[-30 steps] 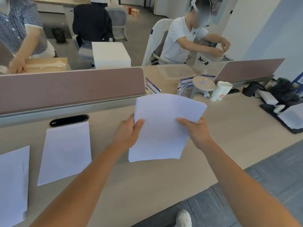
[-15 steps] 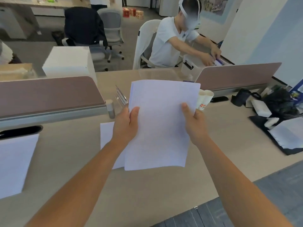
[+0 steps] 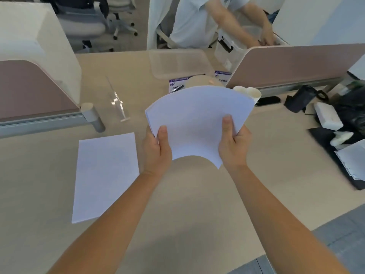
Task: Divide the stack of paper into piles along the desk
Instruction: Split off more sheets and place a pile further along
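Observation:
A stack of white paper (image 3: 197, 117) hangs above the middle of the beige desk (image 3: 197, 204), bowed upward between both hands. My left hand (image 3: 157, 150) grips its lower left edge, thumb on top. My right hand (image 3: 234, 144) grips its lower right edge, thumb on top as well. One pile of white sheets (image 3: 105, 175) lies flat on the desk, to the left of my left hand.
Pink divider panels stand at the left (image 3: 33, 89) and right (image 3: 296, 64). A clear acrylic stand (image 3: 116, 99), paper cups (image 3: 249, 93), a clear lid (image 3: 179, 63) and dark bags with clutter (image 3: 339, 119) sit behind and to the right. A person works across the desk (image 3: 199, 18).
The view and my hands moved right along the desk. A pile now lies on the desk left of my hands, and the held stack has bowed into an arch.

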`<state>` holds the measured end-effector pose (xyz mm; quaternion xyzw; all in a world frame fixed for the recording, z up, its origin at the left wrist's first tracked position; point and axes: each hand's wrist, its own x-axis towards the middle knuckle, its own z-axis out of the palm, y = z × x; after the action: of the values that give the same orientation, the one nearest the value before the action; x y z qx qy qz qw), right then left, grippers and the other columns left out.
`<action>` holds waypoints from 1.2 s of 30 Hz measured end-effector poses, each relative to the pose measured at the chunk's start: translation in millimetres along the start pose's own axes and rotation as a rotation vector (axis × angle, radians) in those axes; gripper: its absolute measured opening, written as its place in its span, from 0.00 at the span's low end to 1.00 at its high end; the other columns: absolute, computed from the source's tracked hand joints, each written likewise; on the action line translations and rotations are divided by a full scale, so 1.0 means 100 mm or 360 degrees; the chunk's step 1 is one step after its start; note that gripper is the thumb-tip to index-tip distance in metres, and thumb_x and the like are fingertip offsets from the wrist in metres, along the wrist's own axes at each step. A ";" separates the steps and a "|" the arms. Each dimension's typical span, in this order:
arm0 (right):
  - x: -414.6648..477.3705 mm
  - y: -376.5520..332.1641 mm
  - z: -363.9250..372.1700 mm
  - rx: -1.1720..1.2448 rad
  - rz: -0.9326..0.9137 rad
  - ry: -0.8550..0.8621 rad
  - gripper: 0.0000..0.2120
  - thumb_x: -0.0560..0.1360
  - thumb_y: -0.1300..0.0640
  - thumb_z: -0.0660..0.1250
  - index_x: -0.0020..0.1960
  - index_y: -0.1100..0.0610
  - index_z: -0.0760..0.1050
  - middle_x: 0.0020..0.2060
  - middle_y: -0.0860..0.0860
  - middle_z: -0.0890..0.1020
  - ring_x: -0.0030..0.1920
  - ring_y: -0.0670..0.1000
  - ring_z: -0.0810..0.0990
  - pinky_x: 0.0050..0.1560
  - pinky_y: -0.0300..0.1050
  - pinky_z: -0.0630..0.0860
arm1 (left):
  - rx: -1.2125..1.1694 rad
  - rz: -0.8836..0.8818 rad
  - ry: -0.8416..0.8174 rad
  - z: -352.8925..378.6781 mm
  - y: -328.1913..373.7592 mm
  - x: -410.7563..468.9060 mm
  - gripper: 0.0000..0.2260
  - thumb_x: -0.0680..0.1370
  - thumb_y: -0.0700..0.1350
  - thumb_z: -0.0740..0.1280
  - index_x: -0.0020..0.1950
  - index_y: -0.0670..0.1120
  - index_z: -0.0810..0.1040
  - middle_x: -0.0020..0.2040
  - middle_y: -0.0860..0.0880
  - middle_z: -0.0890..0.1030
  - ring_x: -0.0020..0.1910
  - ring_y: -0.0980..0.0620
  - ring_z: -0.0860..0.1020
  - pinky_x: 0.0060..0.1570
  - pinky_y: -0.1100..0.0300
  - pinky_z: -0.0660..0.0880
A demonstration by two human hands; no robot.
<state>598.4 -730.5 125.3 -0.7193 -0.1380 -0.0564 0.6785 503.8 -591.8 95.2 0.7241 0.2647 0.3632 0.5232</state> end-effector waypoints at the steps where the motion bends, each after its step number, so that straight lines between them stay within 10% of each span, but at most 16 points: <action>1: 0.05 0.12 -0.03 -0.0001 0.0001 -0.0022 0.09 0.81 0.56 0.61 0.44 0.55 0.76 0.34 0.36 0.80 0.39 0.37 0.78 0.41 0.32 0.73 | -0.0015 -0.0007 0.0018 0.09 -0.05 -0.02 0.10 0.82 0.50 0.56 0.42 0.62 0.67 0.35 0.56 0.74 0.35 0.60 0.71 0.44 0.60 0.73; 7: 0.25 1.09 -0.23 0.0060 0.0127 -0.0219 0.05 0.78 0.57 0.65 0.43 0.52 0.77 0.33 0.33 0.81 0.37 0.33 0.79 0.40 0.29 0.74 | 0.0091 -0.0059 -0.0091 0.58 -0.60 -0.17 0.09 0.81 0.46 0.61 0.43 0.43 0.70 0.35 0.48 0.73 0.37 0.63 0.74 0.39 0.73 0.66; 13: 0.45 1.54 -0.35 0.0128 0.0188 -0.0398 0.05 0.77 0.57 0.66 0.51 0.50 0.79 0.44 0.36 0.85 0.49 0.39 0.83 0.51 0.35 0.77 | 0.0170 -0.0156 0.0059 0.86 -1.03 -0.17 0.10 0.79 0.57 0.56 0.55 0.72 0.72 0.52 0.73 0.78 0.55 0.72 0.75 0.57 0.70 0.71; 19: 0.47 1.75 -0.34 0.0208 0.0235 -0.0452 0.05 0.76 0.57 0.65 0.44 0.50 0.79 0.38 0.35 0.84 0.44 0.35 0.81 0.47 0.31 0.75 | 0.0193 -0.0139 0.0212 0.97 -1.04 -0.20 0.11 0.80 0.56 0.57 0.60 0.66 0.72 0.58 0.59 0.80 0.61 0.56 0.78 0.62 0.54 0.75; 24: 0.59 1.69 -0.29 0.0047 0.0074 -0.0485 0.14 0.80 0.56 0.63 0.35 0.46 0.70 0.27 0.37 0.74 0.30 0.37 0.72 0.37 0.31 0.69 | 0.0378 -0.0220 0.0279 0.98 -0.85 -0.11 0.07 0.82 0.50 0.57 0.57 0.54 0.71 0.49 0.55 0.78 0.49 0.51 0.78 0.53 0.48 0.77; 31: 0.66 1.70 -0.60 -0.0110 0.0277 -0.0722 0.13 0.82 0.54 0.59 0.62 0.56 0.77 0.50 0.41 0.82 0.51 0.34 0.79 0.53 0.29 0.73 | 0.0642 -0.0503 0.0137 1.09 -0.63 -0.26 0.12 0.84 0.46 0.55 0.58 0.39 0.73 0.47 0.51 0.75 0.46 0.53 0.74 0.45 0.65 0.64; 36: 0.56 2.07 -0.73 -0.0504 0.0678 -0.0900 0.13 0.83 0.52 0.56 0.56 0.56 0.77 0.43 0.43 0.80 0.44 0.39 0.79 0.47 0.35 0.71 | 0.0655 -0.0921 -0.0152 1.31 -1.14 -0.41 0.15 0.84 0.49 0.52 0.56 0.39 0.71 0.39 0.47 0.74 0.46 0.39 0.79 0.43 0.53 0.70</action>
<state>717.1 -804.6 -53.5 -0.8149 -0.1566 0.2657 0.4907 584.1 -660.9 -47.9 0.7255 0.5017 0.1049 0.4594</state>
